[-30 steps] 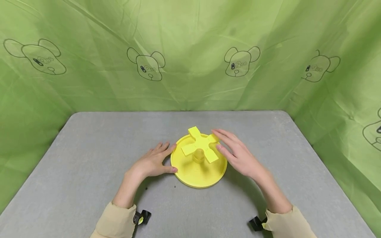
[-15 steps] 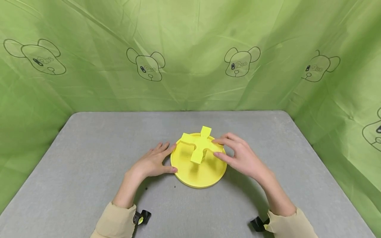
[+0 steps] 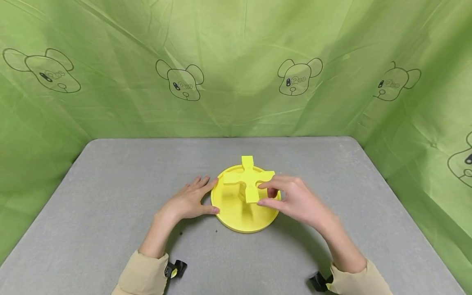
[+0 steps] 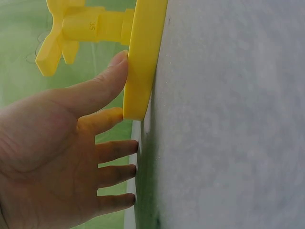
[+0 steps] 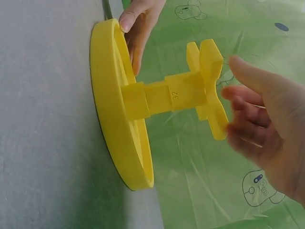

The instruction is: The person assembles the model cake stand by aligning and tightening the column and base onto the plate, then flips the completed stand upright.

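A yellow round base (image 3: 236, 219) with a raised rim stands on the grey table. From its middle rises a stepped yellow stem (image 5: 159, 97), topped by a four-armed cross-shaped handle (image 3: 250, 178). My left hand (image 3: 189, 200) rests at the base's left edge, thumb and index finger against the rim, fingers spread and fairly straight. At the handle's front right is my right hand (image 3: 298, 200), fingers loosely bent beside the arms and a gap showing between thumb and index finger. In the right wrist view, the thumb and blurred fingers (image 5: 248, 121) lie right at the handle's arm tips.
The grey table (image 3: 110, 205) carries a few small dark specks near the left hand. Green cloth (image 3: 236, 102) with mouse-like drawings hangs behind and at both sides. A black device (image 3: 179, 268) is strapped at the left sleeve, another (image 3: 318, 282) at the right.
The handle has turned clockwise, seen from above. My right hand has moved with it from the far right side toward the front. My left hand has stayed at the base's rim.
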The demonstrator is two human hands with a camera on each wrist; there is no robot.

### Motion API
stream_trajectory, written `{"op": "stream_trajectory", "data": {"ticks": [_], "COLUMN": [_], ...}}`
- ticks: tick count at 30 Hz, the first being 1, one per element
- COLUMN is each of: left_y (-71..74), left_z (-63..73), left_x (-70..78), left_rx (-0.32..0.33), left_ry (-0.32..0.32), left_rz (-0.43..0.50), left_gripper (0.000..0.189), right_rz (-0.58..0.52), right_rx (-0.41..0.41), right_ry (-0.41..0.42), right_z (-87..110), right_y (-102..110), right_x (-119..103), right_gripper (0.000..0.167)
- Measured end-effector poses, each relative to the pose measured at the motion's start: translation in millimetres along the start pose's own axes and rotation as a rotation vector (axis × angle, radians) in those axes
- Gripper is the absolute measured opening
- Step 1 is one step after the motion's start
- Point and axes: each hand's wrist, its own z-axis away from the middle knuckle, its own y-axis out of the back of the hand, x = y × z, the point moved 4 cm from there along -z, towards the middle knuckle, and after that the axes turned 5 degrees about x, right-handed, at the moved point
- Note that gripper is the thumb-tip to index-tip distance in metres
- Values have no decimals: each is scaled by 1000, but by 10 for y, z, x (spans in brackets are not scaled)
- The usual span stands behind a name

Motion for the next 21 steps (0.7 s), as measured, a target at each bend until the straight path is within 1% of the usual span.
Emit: {"op": "stream_trajectory", "data": {"ticks": [2,4,5,6,7,9,11,12,14,17,19,21], "left_y": [-1,-1,-2,-2,-3,-8,-13,-15,-16,-11,-8,-7], "left_z": [2,2,3,4,5,7,9,10,12,16,18,20], "left_x": [0,0,0,-1,-1,-6,-11,-12,-14,-10,-7,-4], "left_rx": [1,1,1,1,0,-2,-5,-6,-6,-2,-2,-2], "left_ry": [0,-1,-1,0,0,0,2,3,4,1,0,-2], "left_rz": [-1,-1,-1,-1,-1,-2,-2,-2,0,3,4,5], "left_gripper": [93,93,93,93,93,93,93,93,93,93,93,92], "right_rz": [13,42,61,91,121,156,177,182,163,135,122,110], "right_rx": [85,193,239,267,278,229,145,105,61,56,56,43], "right_ry": [29,51,52,44,28,-22,-82,-107,-130,-115,-87,-72], "right_z": [-4,-8,-10,-11,-12,-13,-9,-6,1,6,9,13], "right_y": [35,82,103,115,120,91,47,25,1,9,19,22], "right_x": [-11,4,22,47,76,141,198,220,231,204,175,155], "right_gripper": [21,19,20,23,28,38,44,46,43,36,31,29]}}
